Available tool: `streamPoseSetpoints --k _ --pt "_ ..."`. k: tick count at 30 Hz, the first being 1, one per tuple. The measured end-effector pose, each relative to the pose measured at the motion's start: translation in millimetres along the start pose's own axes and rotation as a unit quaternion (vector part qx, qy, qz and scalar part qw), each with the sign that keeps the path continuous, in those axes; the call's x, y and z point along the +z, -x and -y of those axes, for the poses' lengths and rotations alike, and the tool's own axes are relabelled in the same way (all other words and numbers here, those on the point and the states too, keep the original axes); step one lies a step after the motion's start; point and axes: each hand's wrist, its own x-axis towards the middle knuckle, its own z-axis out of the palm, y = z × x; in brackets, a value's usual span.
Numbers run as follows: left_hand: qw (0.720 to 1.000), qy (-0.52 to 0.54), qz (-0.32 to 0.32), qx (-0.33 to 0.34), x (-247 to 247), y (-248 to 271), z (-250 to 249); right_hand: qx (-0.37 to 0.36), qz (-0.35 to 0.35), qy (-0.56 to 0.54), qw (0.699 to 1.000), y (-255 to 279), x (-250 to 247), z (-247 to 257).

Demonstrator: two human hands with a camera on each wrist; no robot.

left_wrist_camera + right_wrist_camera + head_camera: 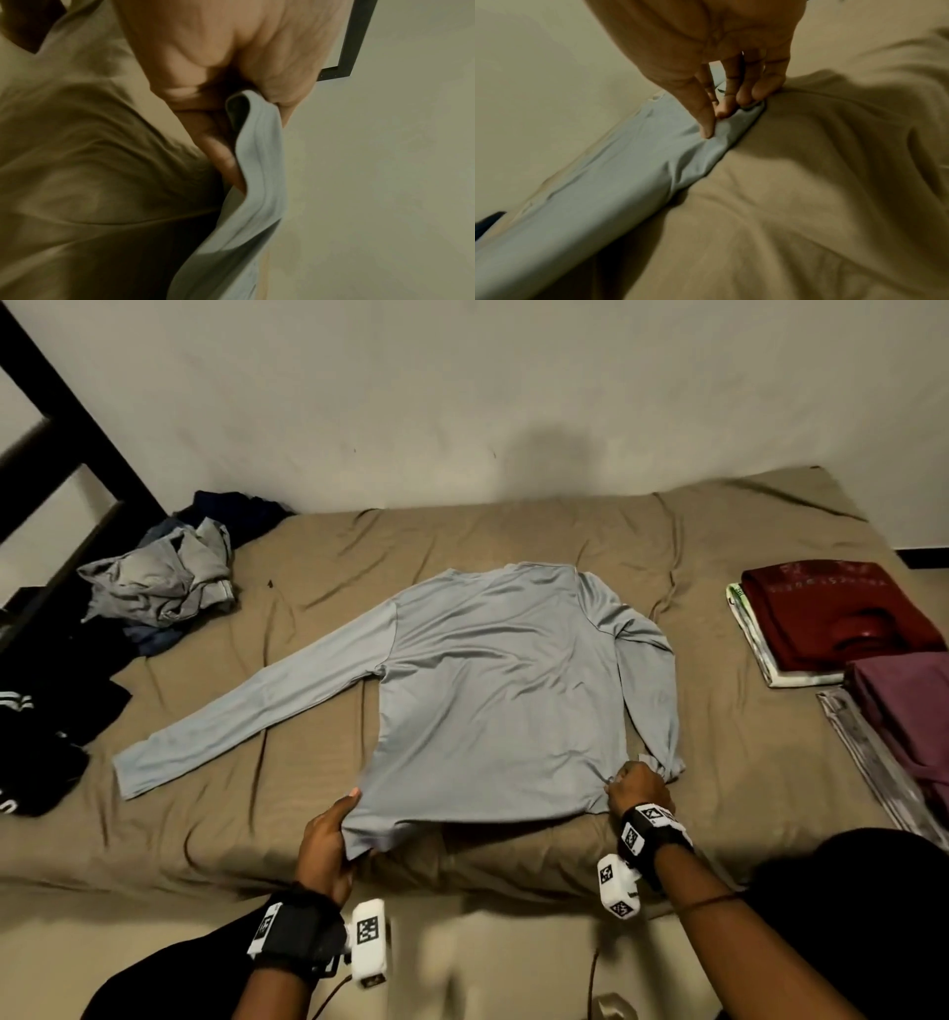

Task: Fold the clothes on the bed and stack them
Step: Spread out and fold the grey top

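A light grey long-sleeved shirt point(493, 680) is spread flat in the middle of the bed point(513, 536), one sleeve stretched out to the left. Its near left hem corner is gripped by the left hand point(328, 839), thumb on top and fingers curled beneath. The near right hem corner is pinched by the right hand point(639, 788) between thumb and fingertips point(707, 130). A crumpled pile of clothes point(164, 582) is seen at far left. Folded clothes point(821, 618) are stacked at right.
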Motion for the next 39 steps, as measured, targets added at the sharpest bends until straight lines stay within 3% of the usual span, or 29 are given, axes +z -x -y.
streamPoseSetpoints --k 4,6,7,9,12,14,16,18,19,21,24,26,28,30,34,36,39 --pt "0.995 0.081 0.034 -0.041 1.3 4.7 -3.7 -0.044 -0.032 -0.078 0.995 -8.9 -1.8 -16.5" --pt "0.993 0.096 0.045 -0.051 3.6 7.5 -8.0 -0.019 -0.046 -0.213 0.976 -7.5 -11.9 -22.1" --pt "0.992 0.102 0.048 -0.05 3.2 6.6 -10.0 -0.001 -0.039 -0.303 0.952 -9.5 -17.7 -25.7" --pt "0.99 0.111 0.063 -0.055 5.0 7.6 -16.4 0.019 -0.022 -0.492 0.87 -7.1 -35.8 -21.9" --pt "0.99 0.108 0.054 -0.066 6.7 5.0 -18.4 0.092 0.077 -0.705 0.699 3.7 -62.0 -6.8" --pt "0.994 0.069 0.024 -0.08 -3.1 -4.7 -9.7 0.141 0.167 -0.724 0.655 15.0 -65.9 -1.5" --pt "0.997 -0.004 -0.023 -0.08 -19.4 -16.6 6.3 0.166 0.208 -0.695 0.668 19.6 -56.6 -7.3" --pt "0.992 -0.062 -0.067 -0.083 -35.5 -24.7 20.1 0.2 0.235 -0.624 0.718 19.5 -46.9 -18.9" --pt "0.99 -0.078 -0.073 -0.094 -41.2 -26.2 24.7 0.21 0.245 -0.582 0.746 18.1 -43.3 -23.5" --pt "0.989 -0.074 -0.054 -0.115 -51.4 -28.5 31.3 0.218 0.261 -0.546 0.766 18.5 -43.2 -26.2" --pt "0.99 -0.071 -0.031 -0.119 -49.5 -22.4 29.7 0.212 0.206 -0.563 0.771 20.5 -43.3 -26.4" --pt "0.992 -0.072 -0.033 -0.098 -43.8 -15.6 25.1 0.193 0.167 -0.604 0.755 22.5 -45.4 -26.0" --pt "0.993 -0.074 -0.028 -0.086 -39.9 -9.1 21.6 0.181 0.174 -0.636 0.73 24.7 -47.7 -32.0" --pt "0.993 -0.072 -0.028 -0.086 -40.4 -4.6 19.0 0.171 0.185 -0.626 0.738 24.0 -47.1 -41.7" --pt "0.98 -0.164 -0.059 -0.096 -51.5 -10.9 27.2 0.145 0.096 -0.499 0.849 17.6 -37.5 -57.9" --pt "0.95 -0.282 -0.098 -0.089 -55.5 -14.5 34.2 0.141 0.067 -0.363 0.919 16.1 -29.3 -70.2" --pt "0.905 -0.396 -0.114 -0.104 -61.6 -20.2 43.8 0.146 0.112 -0.206 0.961 15.0 -13.9 -91.0"
